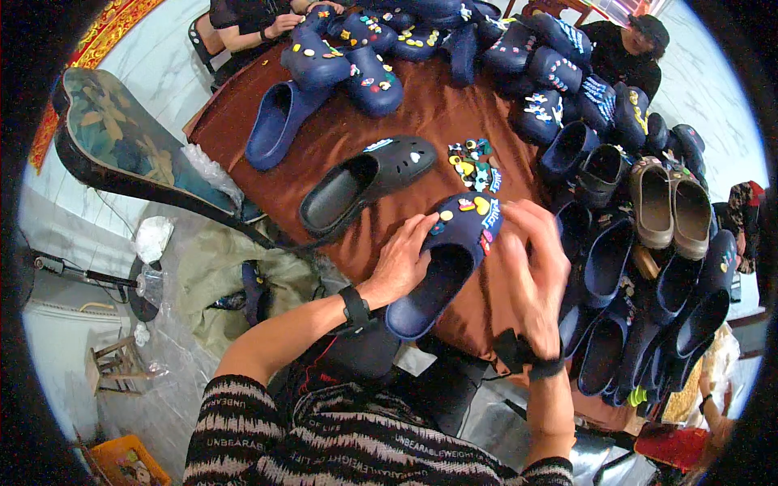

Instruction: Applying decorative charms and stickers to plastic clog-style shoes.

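Observation:
A navy foam clog (442, 271) with colourful charms on its toe lies at the near edge of the brown cloth, its heel toward me. My left hand (401, 257) grips its left side, fingers on the upper. Beside the toe's right side is my right hand (535, 251), slightly blurred, thumb and fingers apart with nothing visible between them. Whether its fingertips touch the clog is unclear. Just beyond the toe sits a small cluster of loose charms (472, 166). A black clog (369, 182) with a white charm lies to the left of them.
Navy clogs with charms (377, 81) crowd the far edge, and more navy clogs (608, 259) line the right side with a taupe pair (671, 206). A curved, upholstered chair back (138, 142) stands at left. Two people (628, 53) sit across the table. A wooden stool (120, 364) is lower left.

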